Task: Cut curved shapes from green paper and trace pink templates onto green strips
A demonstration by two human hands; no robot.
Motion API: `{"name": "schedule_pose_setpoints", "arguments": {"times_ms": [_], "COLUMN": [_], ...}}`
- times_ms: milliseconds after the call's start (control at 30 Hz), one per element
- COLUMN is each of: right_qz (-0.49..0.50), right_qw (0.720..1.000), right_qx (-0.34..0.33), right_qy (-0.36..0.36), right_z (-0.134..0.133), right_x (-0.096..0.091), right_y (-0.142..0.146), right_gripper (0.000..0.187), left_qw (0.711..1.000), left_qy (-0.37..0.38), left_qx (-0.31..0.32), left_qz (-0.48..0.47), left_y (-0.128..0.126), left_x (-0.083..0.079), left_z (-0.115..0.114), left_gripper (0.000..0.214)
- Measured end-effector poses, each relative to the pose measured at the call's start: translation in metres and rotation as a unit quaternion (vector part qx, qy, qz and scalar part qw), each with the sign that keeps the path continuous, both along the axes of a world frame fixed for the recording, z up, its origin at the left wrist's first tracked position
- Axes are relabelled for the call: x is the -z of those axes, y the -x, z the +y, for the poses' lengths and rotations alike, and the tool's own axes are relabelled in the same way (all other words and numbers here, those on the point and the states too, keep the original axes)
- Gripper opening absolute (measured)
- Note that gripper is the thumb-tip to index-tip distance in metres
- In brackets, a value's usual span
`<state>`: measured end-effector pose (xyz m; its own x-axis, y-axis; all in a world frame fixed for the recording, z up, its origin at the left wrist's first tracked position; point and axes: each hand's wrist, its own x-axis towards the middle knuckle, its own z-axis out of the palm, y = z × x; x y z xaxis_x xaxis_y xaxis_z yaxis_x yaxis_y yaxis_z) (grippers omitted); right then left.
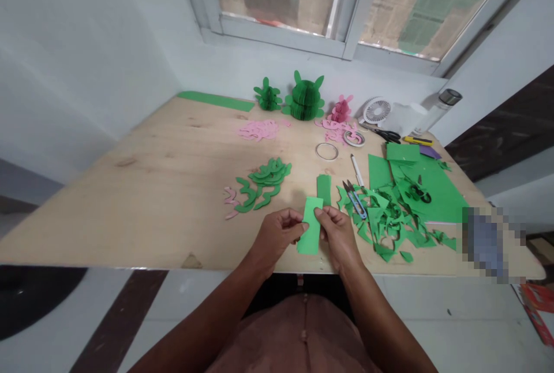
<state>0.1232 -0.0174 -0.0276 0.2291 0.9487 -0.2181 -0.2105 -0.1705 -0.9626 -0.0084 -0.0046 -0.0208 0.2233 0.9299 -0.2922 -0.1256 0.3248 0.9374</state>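
A light green paper strip (310, 234) is held upright between both hands near the table's front edge. My left hand (279, 234) pinches its left side with thumb and fingers. On the right side, my right hand (340, 231) grips it, thumb on the front face. Just behind lies another green paper piece (324, 187). Right of my right hand are blue-handled thread snips (356, 200), resting on green paper scraps (385, 217). Curved green cut-outs (264, 182) lie in a pile to the left, beside a few pink curved pieces (230, 195).
Along the back stand green paper figures (305, 100) and a pink one (341, 109), with a small white fan (376, 111) and a bottle (441, 108). Pink cut-outs (258, 130), tape rolls (354, 139), a white pen (356, 168), black scissors (387, 135) and a yellow cutter (418, 141) lie in front.
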Motion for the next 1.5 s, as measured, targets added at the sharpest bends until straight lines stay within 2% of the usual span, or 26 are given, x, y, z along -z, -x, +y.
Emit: {"name": "schedule_pose_setpoints", "arguments": {"times_ms": [467, 733, 1200, 1500], "right_qz": [-0.022, -0.024, -0.031, -0.029], "right_qw": [1.000, 1.000, 0.999, 0.999], "right_qx": [-0.001, -0.011, -0.025, -0.021], "right_qy": [-0.009, -0.007, -0.014, -0.013], "right_z": [0.002, 0.003, 0.008, 0.009], "right_x": [0.004, 0.002, 0.002, 0.003], "right_y": [-0.001, -0.001, 0.001, 0.006], "right_gripper": [0.036, 0.035, 0.034, 0.034], "left_qw": [1.000, 1.000, 1.000, 1.000], "left_qy": [0.011, 0.010, -0.004, 0.001], "left_qx": [-0.005, 0.008, -0.018, -0.013], "left_qz": [-0.004, 0.006, 0.024, 0.014], "left_y": [-0.001, 0.005, 0.006, 0.011], "left_x": [-0.002, 0.004, 0.005, 0.009], "left_z": [0.000, 0.002, 0.005, 0.007], "left_gripper": [0.020, 0.022, 0.020, 0.019]}}
